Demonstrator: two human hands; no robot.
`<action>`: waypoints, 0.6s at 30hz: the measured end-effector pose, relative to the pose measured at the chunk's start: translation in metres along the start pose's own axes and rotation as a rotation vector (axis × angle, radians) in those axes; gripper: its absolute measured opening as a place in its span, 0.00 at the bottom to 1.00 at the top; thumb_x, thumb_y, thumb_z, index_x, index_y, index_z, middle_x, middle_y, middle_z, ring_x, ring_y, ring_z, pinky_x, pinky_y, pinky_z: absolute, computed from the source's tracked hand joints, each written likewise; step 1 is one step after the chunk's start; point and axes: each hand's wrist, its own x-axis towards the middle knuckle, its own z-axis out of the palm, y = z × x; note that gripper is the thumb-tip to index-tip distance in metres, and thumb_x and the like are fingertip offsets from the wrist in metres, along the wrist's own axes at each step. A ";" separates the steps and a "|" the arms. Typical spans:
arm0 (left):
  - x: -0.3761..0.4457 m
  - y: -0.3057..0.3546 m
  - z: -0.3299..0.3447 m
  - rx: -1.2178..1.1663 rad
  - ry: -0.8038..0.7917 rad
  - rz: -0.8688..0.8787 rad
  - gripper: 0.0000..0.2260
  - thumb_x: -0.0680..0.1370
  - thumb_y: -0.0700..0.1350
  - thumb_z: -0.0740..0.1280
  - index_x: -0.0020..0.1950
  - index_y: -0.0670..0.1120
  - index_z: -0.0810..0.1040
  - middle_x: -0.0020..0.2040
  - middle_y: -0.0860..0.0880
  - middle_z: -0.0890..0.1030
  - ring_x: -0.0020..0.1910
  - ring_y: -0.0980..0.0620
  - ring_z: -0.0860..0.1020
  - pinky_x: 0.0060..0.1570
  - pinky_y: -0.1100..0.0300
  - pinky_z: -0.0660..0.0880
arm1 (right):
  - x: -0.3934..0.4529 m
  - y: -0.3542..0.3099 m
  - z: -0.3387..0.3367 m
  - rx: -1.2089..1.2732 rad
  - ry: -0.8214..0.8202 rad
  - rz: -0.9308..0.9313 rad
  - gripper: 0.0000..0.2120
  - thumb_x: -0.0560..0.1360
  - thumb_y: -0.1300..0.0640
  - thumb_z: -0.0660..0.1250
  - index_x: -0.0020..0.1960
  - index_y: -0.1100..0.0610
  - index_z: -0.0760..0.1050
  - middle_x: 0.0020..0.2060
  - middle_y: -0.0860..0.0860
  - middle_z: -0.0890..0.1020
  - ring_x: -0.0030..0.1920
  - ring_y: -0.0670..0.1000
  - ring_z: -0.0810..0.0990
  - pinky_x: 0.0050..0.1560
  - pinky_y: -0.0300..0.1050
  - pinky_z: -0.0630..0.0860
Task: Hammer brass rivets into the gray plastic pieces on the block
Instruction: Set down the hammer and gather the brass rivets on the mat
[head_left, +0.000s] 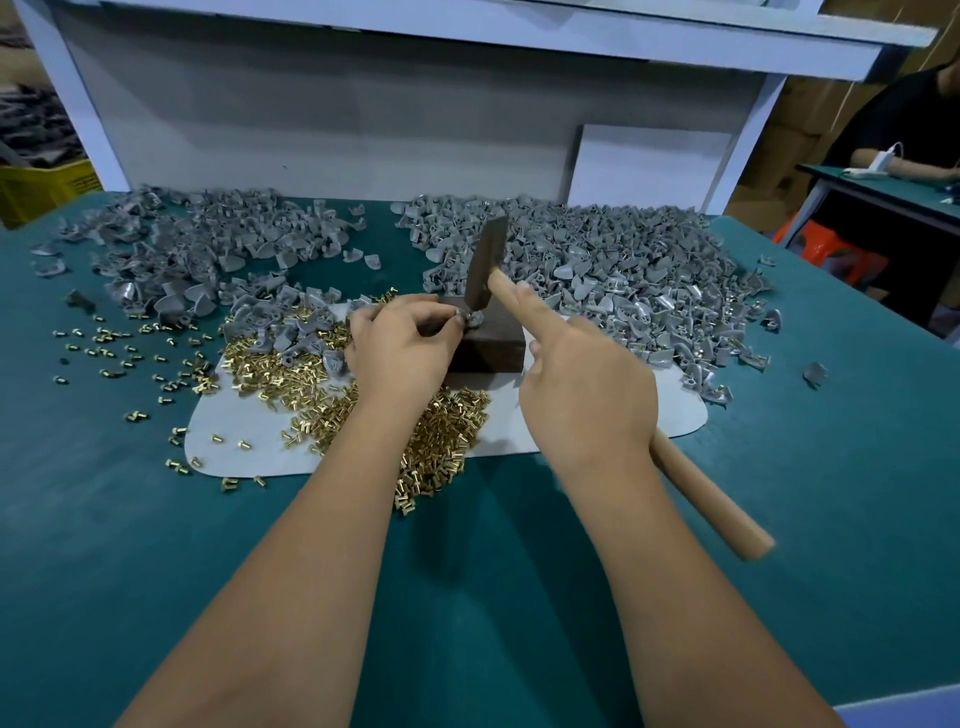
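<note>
A dark block (493, 343) stands on a pale mat (249, 441) in the middle of the green table. My left hand (402, 343) pinches a small gray plastic piece (470, 318) on the block's top left corner. My right hand (582, 395) grips the wooden handle of a hammer (701, 488), index finger stretched along it. The hammer's dark metal head (488, 265) stands upright, its lower end right at the gray piece. Brass rivets (447, 436) lie heaped on the mat under my left wrist.
Gray plastic pieces lie in two big piles, one at the back left (197, 244) and one at the right (639, 280). Loose rivets (135, 358) scatter to the left. A white board (644, 166) leans at the back. A person sits at another table (883, 192), far right.
</note>
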 end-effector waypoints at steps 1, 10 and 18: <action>0.000 0.000 0.000 0.010 -0.001 -0.003 0.05 0.76 0.55 0.70 0.49 0.59 0.84 0.58 0.63 0.79 0.67 0.49 0.63 0.67 0.47 0.62 | 0.000 -0.002 -0.002 0.011 0.033 0.014 0.33 0.75 0.60 0.64 0.74 0.38 0.59 0.39 0.51 0.75 0.30 0.52 0.64 0.26 0.40 0.50; 0.000 0.001 0.001 0.043 -0.006 -0.005 0.06 0.76 0.56 0.70 0.51 0.59 0.85 0.61 0.63 0.79 0.68 0.49 0.62 0.65 0.49 0.59 | -0.004 -0.008 -0.006 -0.005 0.093 0.000 0.35 0.71 0.61 0.69 0.73 0.41 0.64 0.38 0.53 0.77 0.28 0.53 0.64 0.27 0.40 0.50; 0.001 0.000 0.001 0.051 -0.012 0.006 0.06 0.77 0.56 0.70 0.51 0.60 0.84 0.62 0.62 0.78 0.68 0.48 0.62 0.65 0.48 0.59 | -0.003 -0.008 -0.002 -0.018 0.049 -0.010 0.35 0.73 0.60 0.66 0.75 0.40 0.59 0.43 0.54 0.78 0.32 0.54 0.68 0.30 0.44 0.59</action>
